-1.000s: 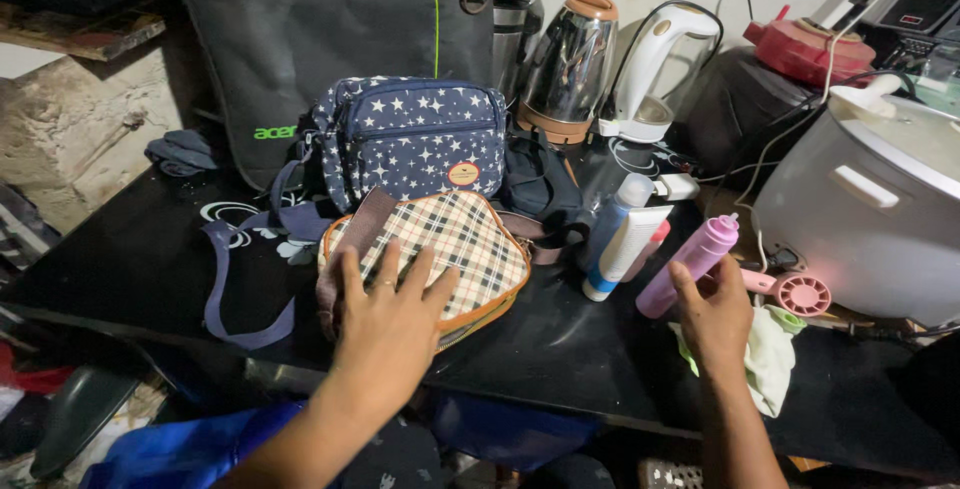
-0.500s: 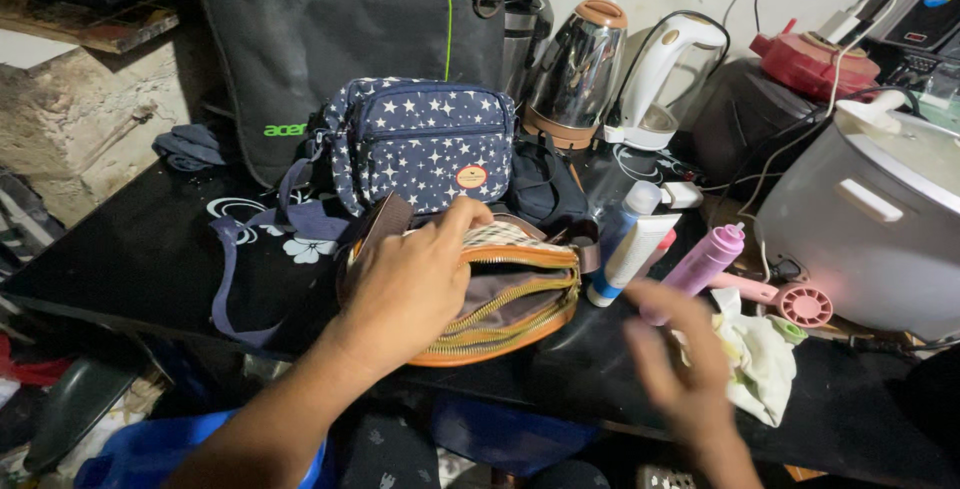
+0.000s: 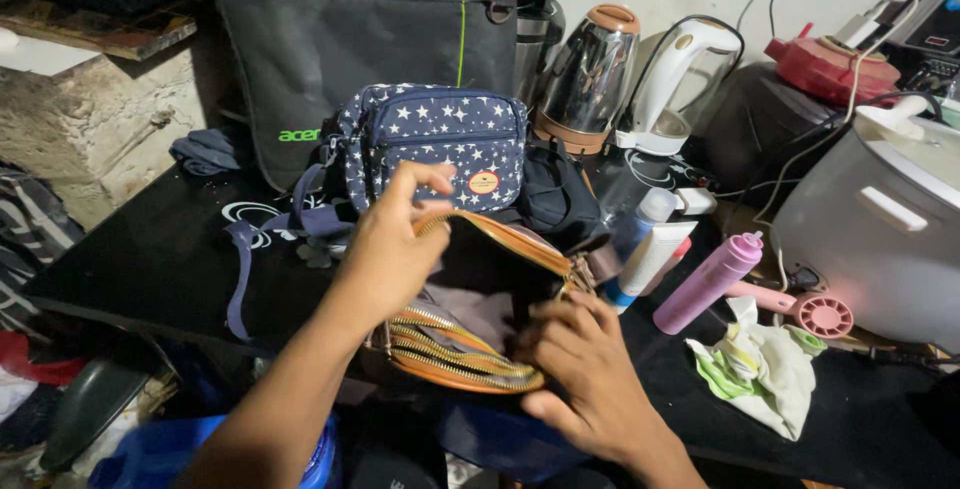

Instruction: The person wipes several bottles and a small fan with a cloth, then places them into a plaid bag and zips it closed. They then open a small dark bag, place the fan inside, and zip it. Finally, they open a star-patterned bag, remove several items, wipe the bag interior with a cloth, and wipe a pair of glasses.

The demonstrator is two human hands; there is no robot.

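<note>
Labels and packs — on the dark surface

Round orange-yellow label [image 3: 483, 183] on starry bag; white tube [image 3: 648, 258], pink bottle [image 3: 709, 282] right of it — green logo [image 3: 299, 135] on black bag.

Both hands [image 3: 395, 249] hold open an orange-trimmed pouch [image 3: 480, 334].

A second ago the left hand [image 3: 390, 249] lay flat on the closed checked pouch [image 3: 470, 319]. Now it has lifted the upper edge, and the pouch gapes open. The right hand [image 3: 585, 374] has left the pink bottle [image 3: 708, 282] and now grips the pouch's near rim.
</note>
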